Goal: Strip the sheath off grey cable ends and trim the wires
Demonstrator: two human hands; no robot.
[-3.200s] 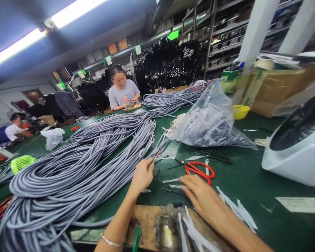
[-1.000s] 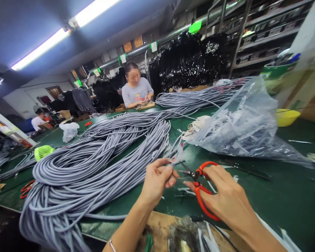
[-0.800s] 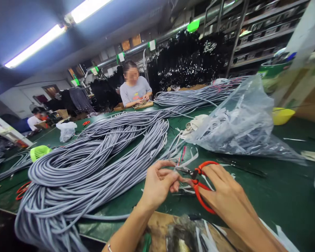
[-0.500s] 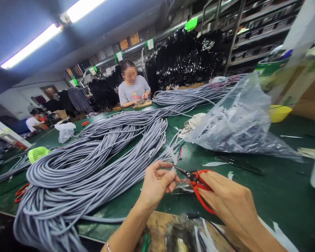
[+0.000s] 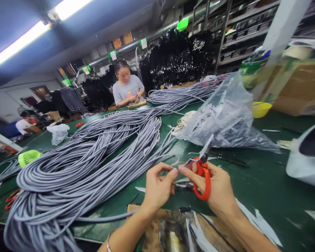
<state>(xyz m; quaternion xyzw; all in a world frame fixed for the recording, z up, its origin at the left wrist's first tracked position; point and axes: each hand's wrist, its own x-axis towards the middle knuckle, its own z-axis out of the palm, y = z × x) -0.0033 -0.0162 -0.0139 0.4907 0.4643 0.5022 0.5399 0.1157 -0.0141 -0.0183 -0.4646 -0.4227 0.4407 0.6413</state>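
My left hand [image 5: 159,185] is closed in a pinch on what looks like the end of a grey cable [image 5: 107,219], which runs in under my left forearm; its tip is mostly hidden by my fingers. My right hand [image 5: 220,189] keeps red-handled scissors [image 5: 206,182] in its palm, blades pointing up and away. Its thumb and forefinger reach to my left fingertips, where thin coloured wires [image 5: 189,163] show. Pale strips [image 5: 182,181] lie just below the hands. A large bundle of grey cables [image 5: 94,168] spreads to the left.
A clear plastic bag of scraps [image 5: 220,122] stands beyond my right hand. Nearer lie a wooden board [image 5: 152,227] and white strips [image 5: 259,220]. A green basket [image 5: 28,158], a yellow bowl [image 5: 261,109] and a cardboard box [image 5: 291,85] are around. A person [image 5: 128,87] sits opposite.
The scissors have come away from my left fingertips and turned upward in my right palm. My right thumb and forefinger have moved in to meet my left fingers. The view has shifted right.
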